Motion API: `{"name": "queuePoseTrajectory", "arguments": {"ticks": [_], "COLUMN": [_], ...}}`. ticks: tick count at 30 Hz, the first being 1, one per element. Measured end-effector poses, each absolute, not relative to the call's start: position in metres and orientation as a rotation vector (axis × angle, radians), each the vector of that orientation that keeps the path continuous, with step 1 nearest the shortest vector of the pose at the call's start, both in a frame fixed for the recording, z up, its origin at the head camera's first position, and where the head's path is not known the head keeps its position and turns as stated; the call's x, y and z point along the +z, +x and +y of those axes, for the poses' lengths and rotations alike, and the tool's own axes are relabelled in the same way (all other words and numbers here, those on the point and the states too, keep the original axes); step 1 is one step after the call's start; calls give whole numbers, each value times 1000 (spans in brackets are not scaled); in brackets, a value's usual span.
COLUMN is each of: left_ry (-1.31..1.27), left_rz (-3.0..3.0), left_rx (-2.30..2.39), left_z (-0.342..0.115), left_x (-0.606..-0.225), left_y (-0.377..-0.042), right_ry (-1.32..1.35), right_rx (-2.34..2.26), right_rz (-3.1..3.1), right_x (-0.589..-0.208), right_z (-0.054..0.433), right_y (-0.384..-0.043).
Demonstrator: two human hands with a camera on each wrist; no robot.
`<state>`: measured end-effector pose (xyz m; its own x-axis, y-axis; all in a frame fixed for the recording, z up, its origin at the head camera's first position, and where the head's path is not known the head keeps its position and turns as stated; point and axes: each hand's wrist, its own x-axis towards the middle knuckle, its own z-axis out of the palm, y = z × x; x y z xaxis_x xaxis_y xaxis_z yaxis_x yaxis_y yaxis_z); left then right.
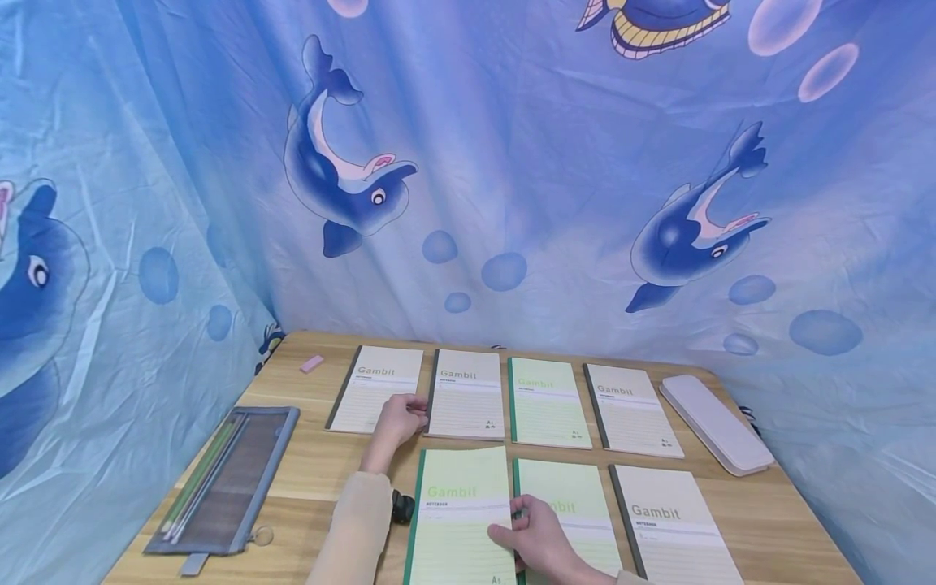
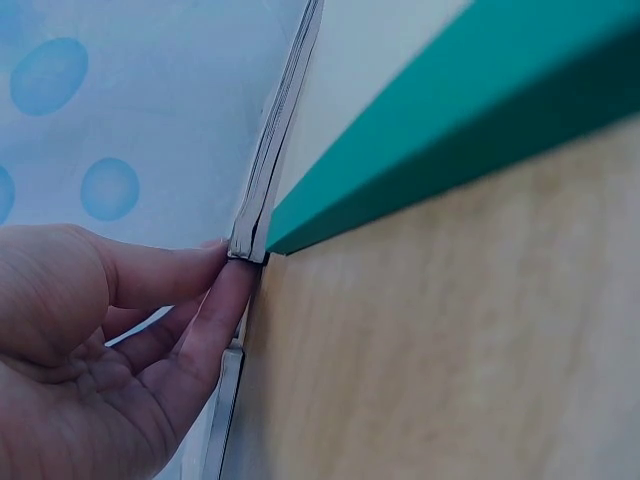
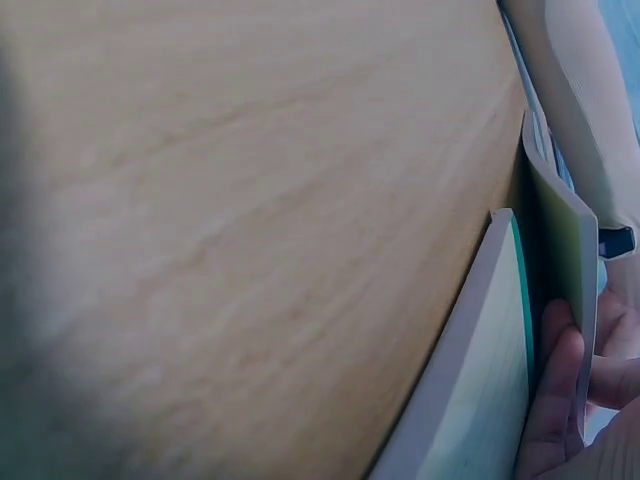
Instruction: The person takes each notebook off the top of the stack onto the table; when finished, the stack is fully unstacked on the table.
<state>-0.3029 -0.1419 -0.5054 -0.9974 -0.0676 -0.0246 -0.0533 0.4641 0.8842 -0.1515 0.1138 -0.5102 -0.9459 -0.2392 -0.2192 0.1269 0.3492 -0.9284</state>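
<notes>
My left hand [image 1: 398, 422] pinches the left edge of a white "Gambit" notebook [image 1: 465, 406] with a dark spine, in the back row. In the left wrist view thumb and fingers close on that notebook's corner [image 2: 247, 235]. My right hand [image 1: 539, 538] grips the right edge of a green notebook [image 1: 457, 532], thumb on the cover and fingers beneath. The right wrist view shows this green notebook [image 3: 565, 225] with its gripped side raised from the table. Beside it lies another green notebook [image 1: 578, 496], partly hidden by my right hand.
In the back row also lie a white notebook [image 1: 383, 374], a green one [image 1: 548, 398] and another white one [image 1: 632, 406]. A white notebook [image 1: 673, 520] is front right. A pale case [image 1: 712, 422], a mesh pencil pouch [image 1: 244, 463] and a pink eraser [image 1: 311, 364] lie around them.
</notes>
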Motion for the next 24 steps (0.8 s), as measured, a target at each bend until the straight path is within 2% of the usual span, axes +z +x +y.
{"name": "queuePoseTrajectory", "arguments": {"ticks": [24], "left_ry": [91], "left_rz": [-2691], "left_rx": [-1620], "left_z": [-144], "left_x": [-504], "left_y": [-302], "right_ry": [-319], "right_rx": [-1468], "right_rz": [2434], "right_x": [-508], "right_z": [124], "right_y": [-146]}}
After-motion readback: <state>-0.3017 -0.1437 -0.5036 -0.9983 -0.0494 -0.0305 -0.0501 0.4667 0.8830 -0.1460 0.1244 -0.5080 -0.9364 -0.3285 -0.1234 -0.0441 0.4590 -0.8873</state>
